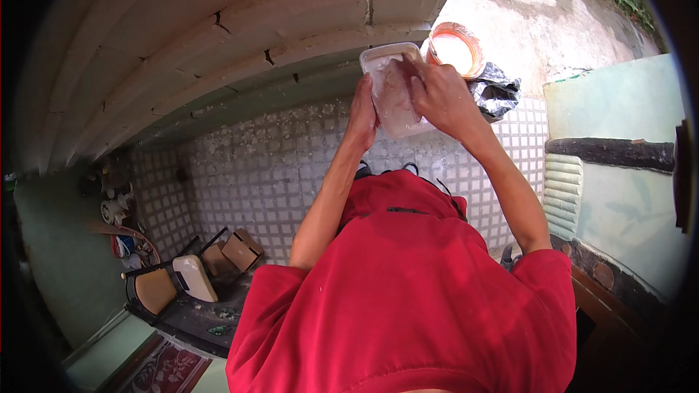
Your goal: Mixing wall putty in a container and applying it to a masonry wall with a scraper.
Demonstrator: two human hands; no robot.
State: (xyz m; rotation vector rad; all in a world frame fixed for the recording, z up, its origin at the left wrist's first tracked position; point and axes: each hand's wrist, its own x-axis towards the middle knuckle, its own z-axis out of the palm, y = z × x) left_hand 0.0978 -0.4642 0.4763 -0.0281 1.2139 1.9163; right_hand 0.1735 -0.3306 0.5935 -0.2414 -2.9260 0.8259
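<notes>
A white rectangular plastic tub (392,120) is held out in front of me, tilted so its inside shows. White, wet-looking material coats its inside. My left hand (362,116) grips the tub's left side, the fingers running under it. Over the tub's right edge is my right hand (445,98), its thumb and forefinger bent toward the inside. Whether something small sits between those fingers is hidden. Just beyond my right hand stands an orange bucket (477,54) with whitish liquid in it.
A crumpled black plastic bag (496,93) lies beside the bucket. Tiled floor (277,167) spreads below, and bright concrete (546,14) beyond. At the lower left are chairs (156,290) and a cardboard box (242,249). A pale green wall (619,102) stands at right.
</notes>
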